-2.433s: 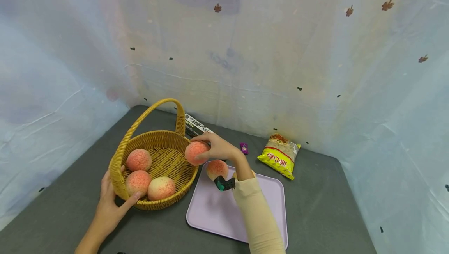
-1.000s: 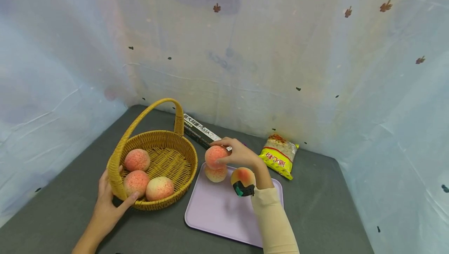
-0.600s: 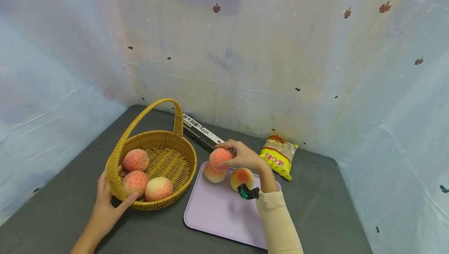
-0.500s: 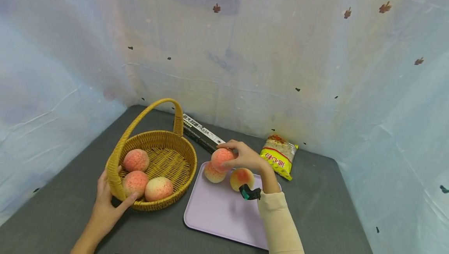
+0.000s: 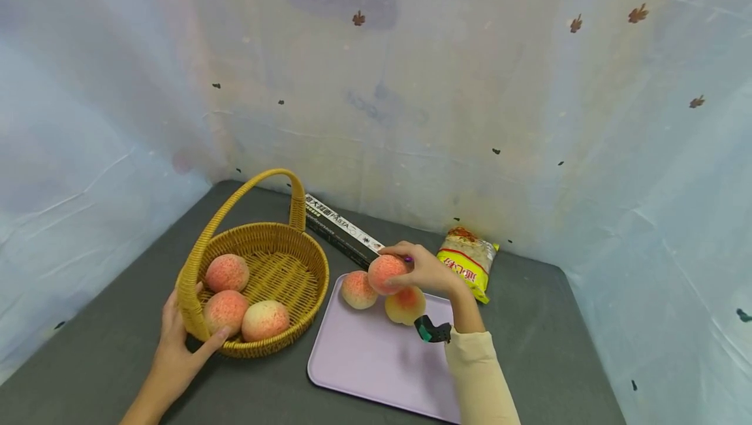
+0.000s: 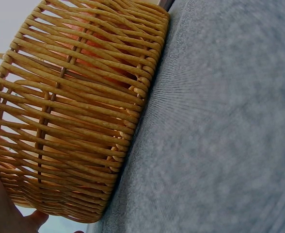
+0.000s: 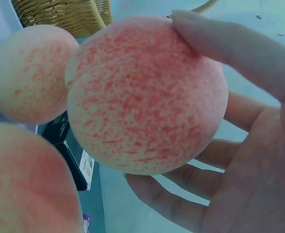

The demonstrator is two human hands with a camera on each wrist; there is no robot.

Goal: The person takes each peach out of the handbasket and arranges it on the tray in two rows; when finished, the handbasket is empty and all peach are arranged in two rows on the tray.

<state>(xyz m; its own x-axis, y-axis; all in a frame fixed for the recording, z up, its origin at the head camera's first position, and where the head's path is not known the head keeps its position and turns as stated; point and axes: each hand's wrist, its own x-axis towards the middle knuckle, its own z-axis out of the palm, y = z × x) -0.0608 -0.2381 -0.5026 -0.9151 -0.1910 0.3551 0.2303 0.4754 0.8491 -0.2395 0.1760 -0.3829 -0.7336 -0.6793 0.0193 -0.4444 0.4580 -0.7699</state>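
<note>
My right hand (image 5: 427, 273) pinches a pink peach (image 5: 386, 274) between thumb and fingers, raised above the back of the lilac tray (image 5: 376, 363). Two more peaches lie on the tray: a speckled one (image 5: 358, 290) to the left and a yellow one with a red patch (image 5: 405, 309) just below the held peach. My left hand (image 5: 175, 358) grips the near left rim of the wicker basket (image 5: 264, 237), thumb over the edge, some fingers hidden behind the handle. Inside the basket sit three peaches, one at the back (image 5: 227, 273), one in front (image 5: 226, 311), one paler (image 5: 266, 320).
A black and white pasta box (image 5: 341, 230) lies behind the tray, against the back curtain. A yellow food bag (image 5: 468, 263) stands at the tray's back right. The small purple packet (image 5: 409, 259) is mostly hidden behind my right hand.
My right hand has carried the pink peach from beside the basket's right rim rightward over the tray, past the speckled peach. My left hand keeps its grip on the basket.
</note>
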